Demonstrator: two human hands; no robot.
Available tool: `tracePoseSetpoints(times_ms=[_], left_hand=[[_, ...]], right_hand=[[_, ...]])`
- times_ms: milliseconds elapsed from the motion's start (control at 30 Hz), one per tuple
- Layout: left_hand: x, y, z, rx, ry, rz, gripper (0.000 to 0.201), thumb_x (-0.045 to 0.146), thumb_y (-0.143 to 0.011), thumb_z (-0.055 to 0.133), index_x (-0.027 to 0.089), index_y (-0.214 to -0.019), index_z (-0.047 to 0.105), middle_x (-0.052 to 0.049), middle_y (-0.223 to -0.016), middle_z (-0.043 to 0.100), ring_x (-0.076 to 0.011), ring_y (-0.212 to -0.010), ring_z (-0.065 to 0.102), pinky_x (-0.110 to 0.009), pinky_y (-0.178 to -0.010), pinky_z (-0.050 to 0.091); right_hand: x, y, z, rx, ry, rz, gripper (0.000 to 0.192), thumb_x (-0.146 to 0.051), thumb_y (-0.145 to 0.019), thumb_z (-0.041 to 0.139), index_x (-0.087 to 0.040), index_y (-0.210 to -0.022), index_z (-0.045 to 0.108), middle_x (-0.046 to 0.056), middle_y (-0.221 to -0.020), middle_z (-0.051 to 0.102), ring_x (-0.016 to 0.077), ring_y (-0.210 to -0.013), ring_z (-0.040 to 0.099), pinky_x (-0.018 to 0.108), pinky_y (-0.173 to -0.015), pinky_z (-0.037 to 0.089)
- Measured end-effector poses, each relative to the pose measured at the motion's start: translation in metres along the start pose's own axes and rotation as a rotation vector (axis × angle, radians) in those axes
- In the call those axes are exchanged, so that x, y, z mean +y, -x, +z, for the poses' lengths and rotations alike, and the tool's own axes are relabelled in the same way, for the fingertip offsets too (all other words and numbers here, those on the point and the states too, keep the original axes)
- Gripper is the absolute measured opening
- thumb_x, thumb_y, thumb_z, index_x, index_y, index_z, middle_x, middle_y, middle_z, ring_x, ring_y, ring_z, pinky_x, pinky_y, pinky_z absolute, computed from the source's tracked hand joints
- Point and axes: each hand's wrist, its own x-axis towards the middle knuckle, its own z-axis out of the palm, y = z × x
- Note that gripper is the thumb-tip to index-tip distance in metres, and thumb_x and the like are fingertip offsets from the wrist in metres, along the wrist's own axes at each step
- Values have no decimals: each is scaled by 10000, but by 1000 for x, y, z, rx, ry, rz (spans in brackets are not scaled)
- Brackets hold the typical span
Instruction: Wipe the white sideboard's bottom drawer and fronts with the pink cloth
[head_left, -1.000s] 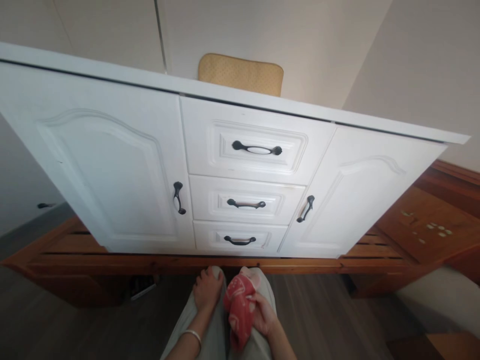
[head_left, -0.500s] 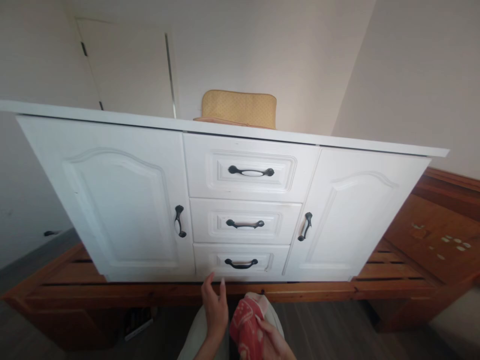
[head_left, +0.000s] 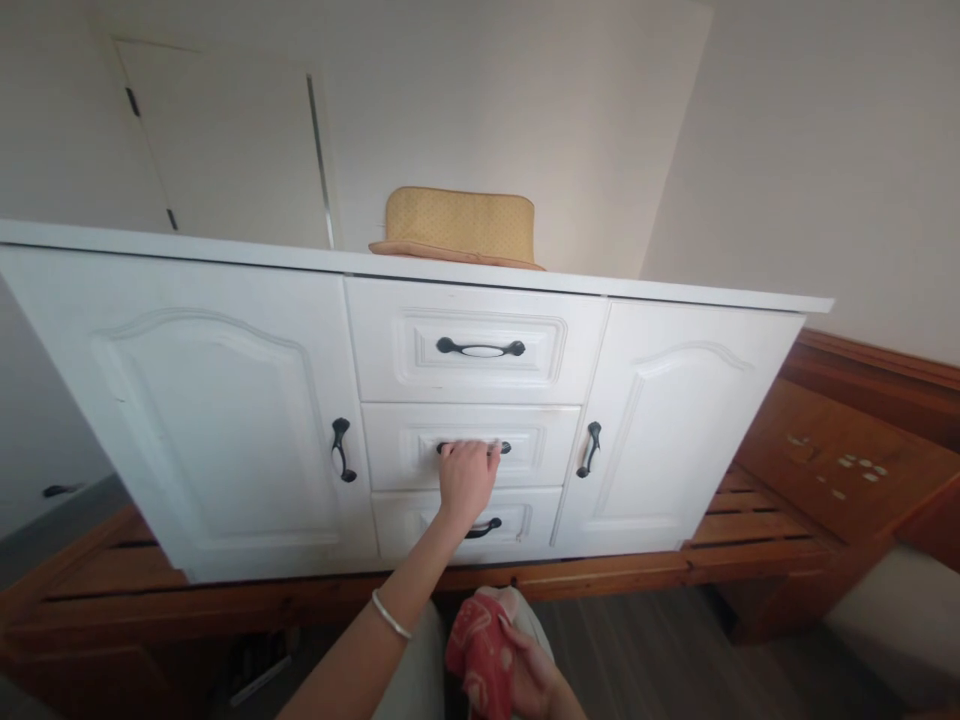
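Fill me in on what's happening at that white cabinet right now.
A person faces a white cabinet that sits on a wooden frame. The left hand is closed on the handle of the middle drawer, which looks shut. The right hand holds a red cloth low near the lap. A tan hat lies on top of the cabinet.

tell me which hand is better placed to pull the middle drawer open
The left hand: its fingers are curled over the middle drawer handle, arm stretched toward the white cabinet. The right hand is low by the lap, gripping a red cloth, so it looks less ready.
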Motion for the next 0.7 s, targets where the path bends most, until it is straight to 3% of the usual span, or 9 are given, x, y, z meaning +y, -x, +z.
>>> tracePoseSetpoints(times_ms=[133, 233, 467, 700], left_hand=[[-5, 13, 29, 225, 23, 16, 394, 307, -1046, 403, 210, -809, 702, -49, -774, 720, -215, -839, 601, -373, -852, 351], [-5, 14, 42, 315, 17, -42, 368, 290, -1025, 437, 217, -765, 688, -57, -765, 694, -226, -834, 555, -376, -894, 347], [-6, 16, 49, 342, 60, -39, 353, 286, -1010, 456, 232, -739, 676, -54, -752, 664, -227, -834, 533, -370, -912, 352], [-6, 15, 51, 346, 78, -64, 361, 280, -1008, 445, 226, -738, 678, -63, -752, 652, -232, -837, 521, -374, -928, 351]], right_hand=[[0, -3, -7, -2, -78, 22, 498, -515, -818, 747, -126, -1127, 722, 133, -1148, 766, 251, -1110, 676, 401, -1095, 372], [1, -5, -10, 6, -93, 15, 497, -520, -809, 758, -140, -1128, 719, 128, -1146, 769, 254, -1120, 676, 399, -1083, 382], [-5, -3, -4, -22, -122, 32, 497, -466, -894, 686, -69, -1194, 699, 175, -1191, 749, 245, -1161, 671, 358, -1097, 374], [-9, -1, 1, -27, -105, 25, 465, -458, -911, 663, -100, -1207, 693, 150, -1247, 727, 253, -1238, 631, 363, -1112, 363]])
